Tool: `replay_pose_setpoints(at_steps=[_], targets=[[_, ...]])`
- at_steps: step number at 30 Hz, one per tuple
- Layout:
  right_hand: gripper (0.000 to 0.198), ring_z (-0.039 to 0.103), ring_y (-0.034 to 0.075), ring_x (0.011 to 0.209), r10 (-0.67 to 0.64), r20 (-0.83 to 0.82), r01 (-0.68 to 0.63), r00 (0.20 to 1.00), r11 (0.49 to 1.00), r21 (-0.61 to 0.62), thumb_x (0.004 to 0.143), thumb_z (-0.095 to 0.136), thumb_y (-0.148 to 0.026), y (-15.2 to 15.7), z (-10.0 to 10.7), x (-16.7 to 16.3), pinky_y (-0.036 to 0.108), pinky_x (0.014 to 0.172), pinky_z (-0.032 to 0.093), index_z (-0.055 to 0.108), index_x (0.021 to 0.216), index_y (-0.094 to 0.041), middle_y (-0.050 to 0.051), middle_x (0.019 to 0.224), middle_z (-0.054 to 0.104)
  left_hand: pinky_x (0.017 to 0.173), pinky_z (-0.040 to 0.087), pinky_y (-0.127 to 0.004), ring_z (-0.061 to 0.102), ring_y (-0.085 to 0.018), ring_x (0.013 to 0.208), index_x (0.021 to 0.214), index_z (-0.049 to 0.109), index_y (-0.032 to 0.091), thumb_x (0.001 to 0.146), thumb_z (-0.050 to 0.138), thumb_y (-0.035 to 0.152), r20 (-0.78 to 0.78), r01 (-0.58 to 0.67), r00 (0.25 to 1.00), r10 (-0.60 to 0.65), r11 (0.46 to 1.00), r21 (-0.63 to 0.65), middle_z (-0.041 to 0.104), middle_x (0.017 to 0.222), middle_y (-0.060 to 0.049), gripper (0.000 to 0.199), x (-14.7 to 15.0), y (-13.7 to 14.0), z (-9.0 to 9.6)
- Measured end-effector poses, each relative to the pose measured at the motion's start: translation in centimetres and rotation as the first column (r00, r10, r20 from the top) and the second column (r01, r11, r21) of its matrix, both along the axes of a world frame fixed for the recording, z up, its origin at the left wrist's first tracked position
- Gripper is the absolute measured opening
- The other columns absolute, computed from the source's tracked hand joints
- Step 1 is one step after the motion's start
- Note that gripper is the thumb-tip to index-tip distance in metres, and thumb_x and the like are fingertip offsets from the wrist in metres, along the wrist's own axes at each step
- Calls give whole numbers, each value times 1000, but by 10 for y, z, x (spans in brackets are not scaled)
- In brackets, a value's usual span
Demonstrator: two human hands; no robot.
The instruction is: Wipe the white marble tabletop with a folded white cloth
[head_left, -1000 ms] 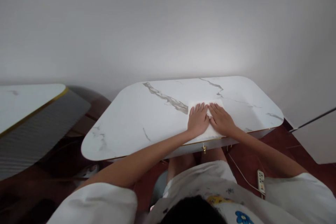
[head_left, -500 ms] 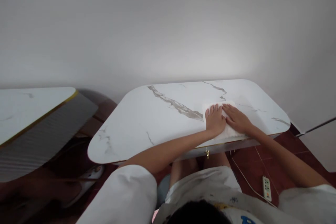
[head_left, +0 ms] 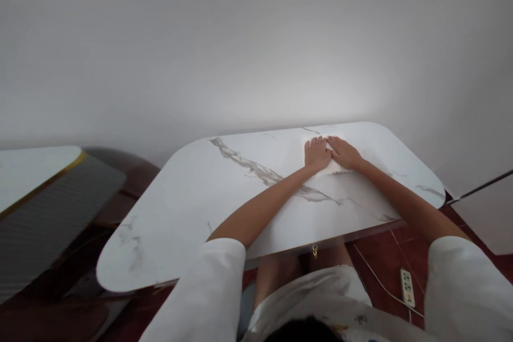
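A white cloth (head_left: 335,166) lies spread on the white marble-patterned tabletop (head_left: 176,192), right of its middle and toward the wall side. My left hand (head_left: 317,154) presses flat on the cloth's left part, fingers stretched toward the wall. Beside it, my right hand (head_left: 343,153) also lies flat on the cloth, its fingers angled to the left. The two hands touch or nearly touch at the thumbs. Much of the cloth is hidden under them; its near edge shows below the palms.
A pale wall (head_left: 256,43) rises behind the table. At left stands another marble-patterned table (head_left: 36,171) with a gold edge. A small gold latch (head_left: 315,250) hangs at the front edge. A power strip (head_left: 407,287) with a white cord lies on the red floor.
Both hands have slid the cloth away from me, from near the front edge toward the wall, and slightly left. The view has also turned a little.
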State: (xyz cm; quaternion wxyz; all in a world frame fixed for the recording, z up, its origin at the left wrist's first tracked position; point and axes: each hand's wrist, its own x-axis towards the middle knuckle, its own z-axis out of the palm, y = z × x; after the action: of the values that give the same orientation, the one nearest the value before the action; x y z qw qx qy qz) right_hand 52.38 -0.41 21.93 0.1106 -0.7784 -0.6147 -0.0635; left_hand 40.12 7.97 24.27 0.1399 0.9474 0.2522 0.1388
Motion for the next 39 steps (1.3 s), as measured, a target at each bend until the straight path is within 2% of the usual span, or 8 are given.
replay_pose_setpoints(at_steps=[5,10,14,17,22,27,34,39], targets=[[56,34,25,140,1,-12,0,1000,1000,12,91,31,-31,39,-3,23,45,115,29,38,144,-11,11,151,38,115,21,-45,34,-23,137,137,45,20,93,30,23,8,-3,1000,2,996,94,44,148,-7,46,18,30,-2],[56,35,25,139,10,-33,-9,999,1000,14,92,32,-29,67,5,39,43,115,29,39,144,-11,11,151,40,114,21,-46,34,-25,136,137,44,17,93,30,22,20,-19,1000,16,992,123,43,147,-11,46,39,57,-4],[55,37,25,138,-37,-38,37,999,999,13,91,32,-26,79,11,53,40,116,28,40,142,-6,14,149,41,111,25,-44,40,-24,130,132,48,19,93,30,21,42,-1,999,-6,987,160,50,139,-9,44,61,72,-4],[55,38,25,137,-56,-33,57,998,998,30,91,32,-25,78,9,67,42,114,29,40,142,-6,15,148,42,111,26,-43,42,-24,127,130,50,18,93,30,21,45,24,998,-32,984,178,53,136,-9,43,77,73,-3],[57,32,25,141,-121,-54,122,991,992,17,92,31,-26,57,1,84,42,117,24,36,145,-5,14,152,36,113,22,-44,38,-25,131,135,46,15,94,29,23,48,51,997,-59,985,167,48,142,-10,45,90,55,-5],[59,28,24,143,-123,-80,124,989,992,13,94,26,-33,21,0,82,43,118,22,34,147,-8,12,154,33,114,20,-44,34,-26,135,137,44,13,94,29,25,62,75,994,-86,984,161,44,146,-11,47,88,25,-8],[62,25,25,144,-137,-93,136,986,991,-12,94,21,-39,-22,-2,62,44,119,20,32,148,-9,10,155,30,113,21,-44,36,-25,133,135,45,18,94,29,24,46,84,995,-89,991,106,44,146,-9,44,65,-18,-3],[62,26,24,144,-103,-70,102,992,995,-14,95,20,-41,-50,1,35,45,119,21,32,148,-11,9,155,31,111,24,-43,39,-25,130,134,45,15,93,32,23,6,95,995,-96,992,86,46,143,-11,44,37,-45,5]])
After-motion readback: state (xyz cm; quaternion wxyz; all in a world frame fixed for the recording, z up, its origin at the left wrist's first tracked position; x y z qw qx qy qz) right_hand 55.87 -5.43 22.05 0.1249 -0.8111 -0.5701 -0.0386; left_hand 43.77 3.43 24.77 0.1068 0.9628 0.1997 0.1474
